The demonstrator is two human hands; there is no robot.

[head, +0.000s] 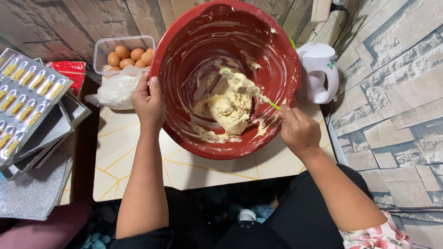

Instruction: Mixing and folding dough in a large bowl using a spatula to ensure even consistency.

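Head cam looking straight down: the pale yellow dough (228,108) sits in a lump low in the red mixing bowl (184,50), gathered toward the wall nearest the person, with smears of it streaked all over the inside. A green-handled spatula (249,90) is dug into the top of the lump. Its long axis runs diagonally, blade end pointing up and left into the bowl, handle end coming down and right toward the rim, so it's lying at a shallow slant rather than standing upright.

Right hand (300,131) is closed around the handle end, just over the bowl's near-right rim, fingers wrapped tight enough that most of the handle is hidden. Left hand (148,103) is clamped on the left rim, thumb on the inside edge and fingers outside. The bowl looks tipped toward the camera, open mouth facing the person, and my guess is that grip is what keeps it tilted and steady so the dough stays where the spatula can get at it. The two hands are well apart, one on each side of the bowl.

Bowl rests on a white worktop (138,157) with gold lines. Behind it, a clear tub of brown eggs (129,55) and a white plastic bag (117,90) just beside the left hand. A white hand mixer (318,71) stands to the right, and stacked baking trays (32,97) with yellow filled pieces are off to the left
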